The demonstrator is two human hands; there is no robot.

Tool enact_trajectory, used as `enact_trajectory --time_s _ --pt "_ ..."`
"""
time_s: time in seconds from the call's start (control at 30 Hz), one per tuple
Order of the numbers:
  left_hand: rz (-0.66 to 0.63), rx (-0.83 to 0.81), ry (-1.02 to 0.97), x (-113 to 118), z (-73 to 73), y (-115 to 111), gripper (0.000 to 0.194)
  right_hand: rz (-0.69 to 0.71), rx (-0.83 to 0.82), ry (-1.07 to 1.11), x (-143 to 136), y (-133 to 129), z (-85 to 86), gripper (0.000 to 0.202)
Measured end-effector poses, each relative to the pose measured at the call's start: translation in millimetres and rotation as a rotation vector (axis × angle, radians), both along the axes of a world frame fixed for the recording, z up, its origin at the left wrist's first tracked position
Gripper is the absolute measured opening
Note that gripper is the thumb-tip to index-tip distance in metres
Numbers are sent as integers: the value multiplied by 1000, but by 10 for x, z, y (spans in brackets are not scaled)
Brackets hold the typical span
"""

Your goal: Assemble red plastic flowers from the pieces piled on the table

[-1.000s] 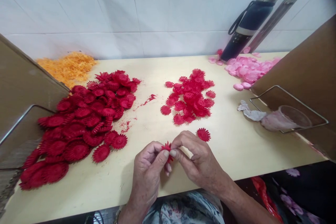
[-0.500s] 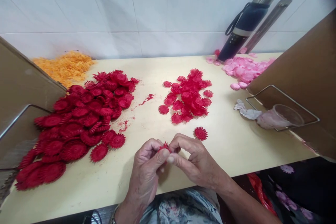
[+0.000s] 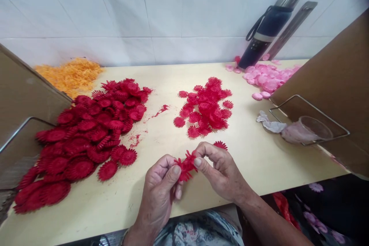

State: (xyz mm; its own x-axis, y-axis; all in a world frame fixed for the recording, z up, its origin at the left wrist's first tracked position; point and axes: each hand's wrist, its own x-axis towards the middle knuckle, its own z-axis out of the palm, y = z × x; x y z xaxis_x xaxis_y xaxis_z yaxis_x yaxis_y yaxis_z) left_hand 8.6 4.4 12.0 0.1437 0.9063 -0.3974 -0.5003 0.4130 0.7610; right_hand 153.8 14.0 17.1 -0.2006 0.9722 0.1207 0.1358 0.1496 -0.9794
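Note:
Near the table's front edge, my left hand (image 3: pixel 163 182) pinches a red petalled piece (image 3: pixel 184 169) between thumb and fingers. My right hand (image 3: pixel 220 169) pinches the red petals on its right side, a short way from my left fingertips. Whether this is one piece or two overlapping ones, I cannot tell. A single red flower piece (image 3: pixel 220 145) lies just behind my right hand, partly hidden by it. Beyond my hands is a small pile of red flower pieces (image 3: pixel 204 105). To the left spreads a larger heap of darker red flower discs (image 3: pixel 86 138).
Orange petals (image 3: pixel 73 75) lie at the back left, pink pieces (image 3: pixel 269 77) at the back right. A dark bottle (image 3: pixel 266 30) leans on the tiled wall beside a metal strip (image 3: pixel 296 27). A plastic cup (image 3: pixel 308 128) and crumpled tissue (image 3: pixel 271 122) lie right. Brown boards flank the table.
My hands have moved slightly apart, and more red petals show between them. My right hand has shifted right and now partly covers the single red flower piece.

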Motion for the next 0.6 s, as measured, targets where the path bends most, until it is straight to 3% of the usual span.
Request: enact_trajectory --time_s 0.3,0.43,0.6 --pt "-82 28 45 -14 8 -24 24 169 -301 318 -7 2 -50 30" --pt "-103 166 276 14 6 -29 22 192 -294 319 -29 -34 -31 31" --pt "-93 187 433 23 53 -26 21 162 -234 202 1 -82 18 35"
